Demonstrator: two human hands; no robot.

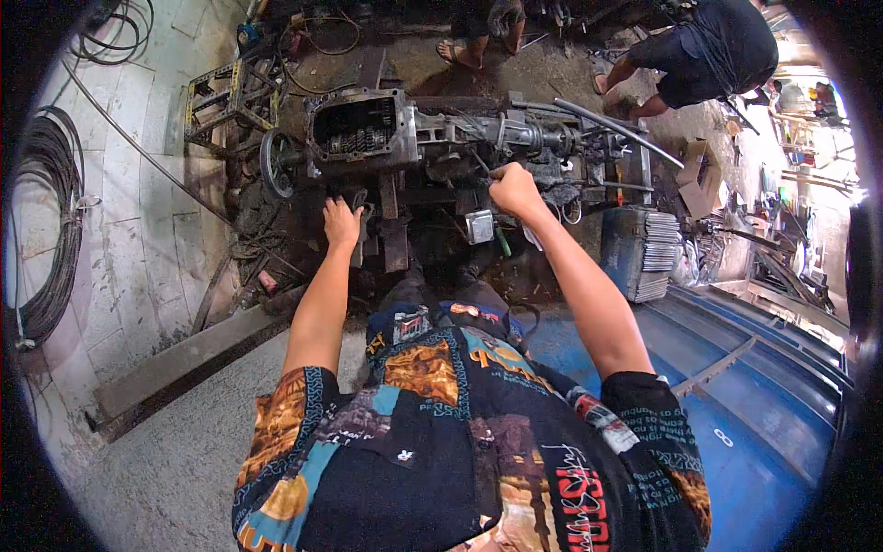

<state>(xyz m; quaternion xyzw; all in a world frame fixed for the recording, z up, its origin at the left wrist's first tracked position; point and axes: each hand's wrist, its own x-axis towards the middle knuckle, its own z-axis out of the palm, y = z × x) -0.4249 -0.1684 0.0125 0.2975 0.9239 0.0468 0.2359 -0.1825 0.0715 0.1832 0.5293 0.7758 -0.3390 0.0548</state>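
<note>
Nearest to us is the wearer's dark, patterned shirt [432, 442], with orange and teal patches, seen from above. Both bare forearms reach away from us toward a long, greasy metal machine assembly [441, 131] lying across the upper middle of the view.

At its left end we see a boxy metal housing [405, 118], open at the top, with toothed gears [354, 143] inside. A round wheel [267, 164] stands just beside the housing's left side.

The left hand [342, 223] is just below the housing, its fingers spread and loosely bent, holding nothing that we can see; we cannot tell whether its fingertips touch the metal. The right hand [515, 190] is clenched near the middle of the assembly, around what looks like a slim dark rod [481, 164] pointing up and left into the machinery.

Below the right hand we find a small pale square container [479, 226], with a green object [503, 243] near it. Long metal pipes [616, 126] slant down to the right at the assembly's far end. A blue and grey ribbed block [636, 255] sits right of the right forearm, above a large blue panel [754, 432].

At far left we see coiled cable [66, 175]; at upper right, another person [713, 55] in dark clothes bends over.
</note>
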